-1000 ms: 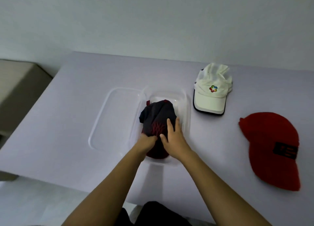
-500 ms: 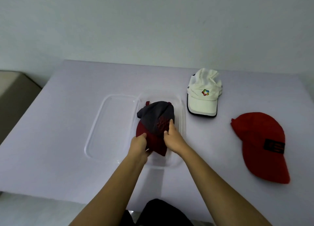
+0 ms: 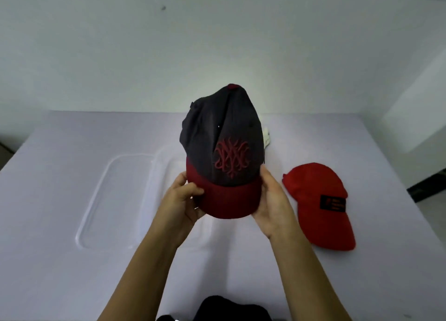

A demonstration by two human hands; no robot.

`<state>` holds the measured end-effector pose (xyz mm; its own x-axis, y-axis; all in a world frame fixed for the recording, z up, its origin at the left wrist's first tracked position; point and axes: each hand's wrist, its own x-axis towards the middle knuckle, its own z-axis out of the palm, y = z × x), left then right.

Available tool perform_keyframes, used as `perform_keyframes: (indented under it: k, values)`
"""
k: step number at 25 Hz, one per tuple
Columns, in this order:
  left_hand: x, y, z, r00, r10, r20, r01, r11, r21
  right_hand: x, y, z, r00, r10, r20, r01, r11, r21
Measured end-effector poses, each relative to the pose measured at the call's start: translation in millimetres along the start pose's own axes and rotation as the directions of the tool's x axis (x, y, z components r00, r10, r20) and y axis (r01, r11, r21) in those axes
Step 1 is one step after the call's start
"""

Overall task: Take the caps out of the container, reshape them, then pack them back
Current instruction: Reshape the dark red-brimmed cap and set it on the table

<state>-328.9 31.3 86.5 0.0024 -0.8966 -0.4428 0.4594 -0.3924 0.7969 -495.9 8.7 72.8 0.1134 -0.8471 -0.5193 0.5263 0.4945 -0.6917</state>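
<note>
Raised since the earlier frame, the left grip (image 3: 183,200) and right grip (image 3: 270,204) each grasp one side of the brim of the dark cap (image 3: 224,151), held upright above the clear container (image 3: 164,159). Its lid (image 3: 115,200) lies just left; a red cap (image 3: 318,204) rests right, on the surface (image 3: 60,224).

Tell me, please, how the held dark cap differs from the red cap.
The dark cap is charcoal with a maroon brim and emblem; the red cap is all red with a black patch. Left hand and right hand hold the dark cap up by its brim; the red cap lies on the table. Both are brimmed caps.
</note>
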Motion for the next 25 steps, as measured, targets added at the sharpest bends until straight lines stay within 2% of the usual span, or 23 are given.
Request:
perform_keyframes:
  k: [3, 5, 7, 10, 14, 17, 21, 23, 25]
  values:
    - [4.7, -13.3, 34.4, 0.983, -0.093, -0.159, 0.103, 0.993, 0.056, -3.7, -19.5, -33.7, 0.999, 0.018, -0.051, -0.020, 0.999, -0.042]
    - [2.7, -28.2, 56.0, 0.969, -0.123, -0.214, 0.110, 0.992, -0.069, -8.8, -23.1, -48.1, 0.997, 0.061, -0.041, -0.062, 0.998, -0.019]
    - [0.9, -39.1, 71.4, 0.958, -0.158, -0.241, 0.132, 0.984, -0.120, -14.3, -23.7, -59.3, 0.994, 0.091, -0.058, -0.092, 0.996, -0.019]
    - [9.8, -48.7, 90.9, 0.965, -0.149, -0.216, 0.146, 0.989, -0.031, -18.7, -31.1, -77.6, 0.984, 0.080, -0.159, -0.093, 0.992, -0.081]
    - [16.7, -58.7, 113.2, 0.968, -0.079, -0.240, 0.101, 0.992, 0.081, -17.6, -38.2, -86.3, 0.971, -0.064, -0.232, 0.051, 0.997, -0.059]
    - [14.7, -64.1, 128.5, 0.949, -0.114, -0.293, 0.114, 0.993, -0.014, -11.3, -41.1, -91.0, 0.928, -0.043, -0.369, 0.041, 0.999, -0.014]
    - [19.4, -71.5, 133.4, 0.911, -0.284, -0.298, 0.249, 0.957, -0.151, -1.1, -36.5, -99.7, 0.908, 0.055, -0.416, -0.006, 0.993, 0.118]
    - [23.8, -74.1, 131.2, 0.913, -0.274, -0.303, 0.237, 0.959, -0.153, 2.6, -34.1, -100.4, 0.904, 0.050, -0.425, 0.004, 0.992, 0.123]
    - [26.7, -69.4, 127.1, 0.921, -0.203, -0.334, 0.168, 0.977, -0.130, 5.4, -32.6, -98.5, 0.914, 0.025, -0.405, 0.021, 0.994, 0.108]
